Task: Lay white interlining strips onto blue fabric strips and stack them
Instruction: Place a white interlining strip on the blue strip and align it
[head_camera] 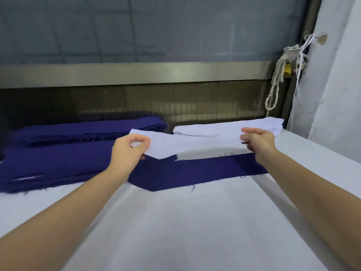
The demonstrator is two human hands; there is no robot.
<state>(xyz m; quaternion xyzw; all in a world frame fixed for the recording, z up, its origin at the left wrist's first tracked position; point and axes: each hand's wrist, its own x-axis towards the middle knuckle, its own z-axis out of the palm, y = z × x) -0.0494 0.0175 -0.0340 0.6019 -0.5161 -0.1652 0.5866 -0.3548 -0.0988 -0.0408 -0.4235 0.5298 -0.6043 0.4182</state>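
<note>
A white interlining strip (187, 143) hangs stretched between my hands, just above the table. My left hand (130, 149) pinches its left end and my right hand (257, 141) pinches its right end. Below and slightly nearer lies a single blue fabric strip (195, 171), flat on the white table (185, 227), its pointed left end towards me. A pile of white interlining strips (259, 125) sits behind my right hand. At the left lie a stack of blue strips (54, 165) and a second blue pile (84, 130) behind it.
A metal rail (136, 73) and a dark gap run along the table's far edge. A knotted rope (277, 83) hangs at the back right beside a white wall (332, 75). The table's right edge slants past my right forearm.
</note>
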